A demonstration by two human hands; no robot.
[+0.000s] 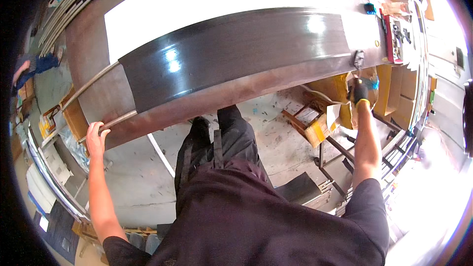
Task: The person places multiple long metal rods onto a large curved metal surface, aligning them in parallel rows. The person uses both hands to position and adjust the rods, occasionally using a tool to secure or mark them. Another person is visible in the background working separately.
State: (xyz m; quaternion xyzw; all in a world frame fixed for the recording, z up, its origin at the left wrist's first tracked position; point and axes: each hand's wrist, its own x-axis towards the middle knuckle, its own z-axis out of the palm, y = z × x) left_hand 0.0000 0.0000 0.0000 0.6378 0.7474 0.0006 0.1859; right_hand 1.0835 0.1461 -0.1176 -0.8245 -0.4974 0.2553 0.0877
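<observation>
Hands [96, 135] [359, 92] at opposite edges of dark panel [231, 49], right perhaps gloved.

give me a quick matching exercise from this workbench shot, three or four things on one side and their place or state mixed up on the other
Things:
1. left hand
2. right hand
3. dark glossy panel
4. cardboard boxes

Places or states:
A. lies flat along the workbench top
B. bare, gripping the thin metal strip
C. under the bench's right end
D. in a dark glove, at the bench's right front edge

Pairs: 1-B, 2-D, 3-A, 4-C
</observation>
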